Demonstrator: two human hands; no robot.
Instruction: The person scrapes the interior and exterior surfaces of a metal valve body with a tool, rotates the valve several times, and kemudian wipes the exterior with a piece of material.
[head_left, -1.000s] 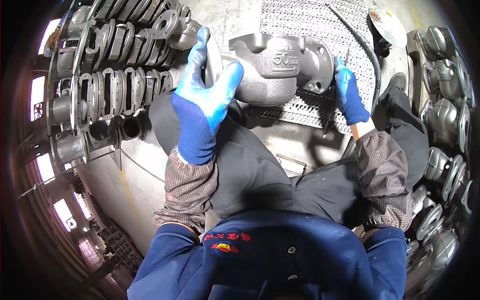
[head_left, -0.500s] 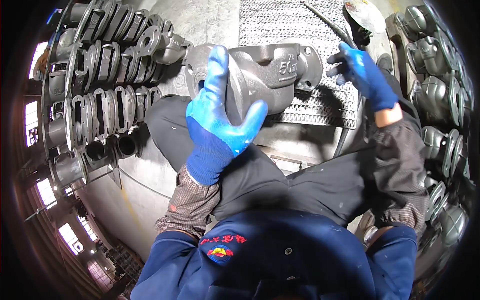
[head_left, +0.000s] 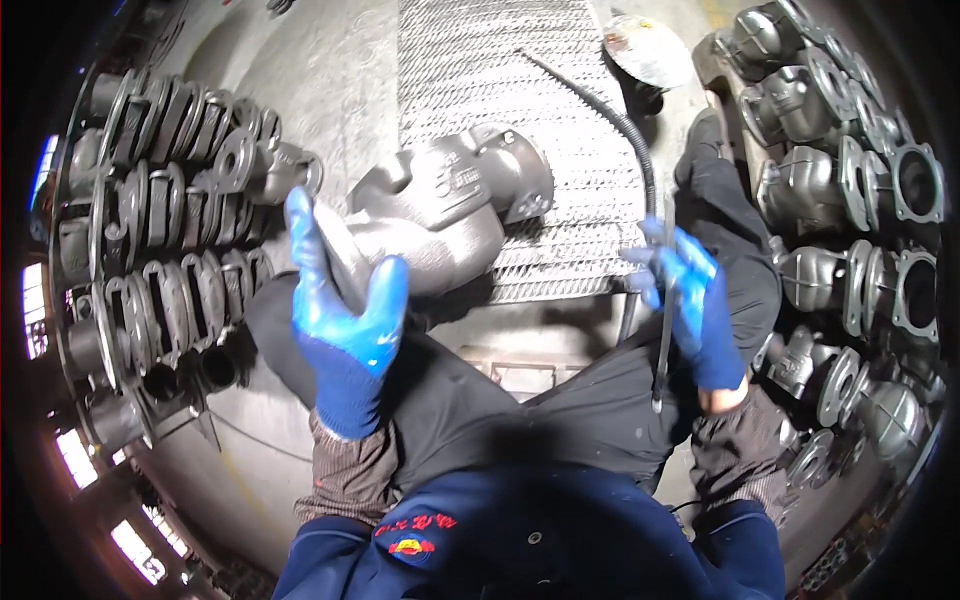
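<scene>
A grey cast valve body (head_left: 450,215) with round flanged ends rests at a tilt on the perforated metal grating (head_left: 560,250) before my knees. My left hand (head_left: 345,310), in a blue coated glove, is closed on the rim of its near left flange, thumb on the inner side and fingers along the outer. At the right, over my thigh, my right hand (head_left: 690,300) has its gloved fingers bent round a long thin metal rod (head_left: 664,345), which stands nearly upright in the picture. Beside those fingers runs a black ribbed hose (head_left: 632,130).
Rows of similar castings (head_left: 150,210) are stacked on the left, and more valve bodies (head_left: 810,185) line the right side. A round, stained disc-topped object (head_left: 648,50) stands beyond the hose. Concrete floor (head_left: 320,90) shows left of the grating.
The casting has turned, its far right end swinging away from me, with my left hand staying on the flange. My right hand has come nearer my body and closed round the rod.
</scene>
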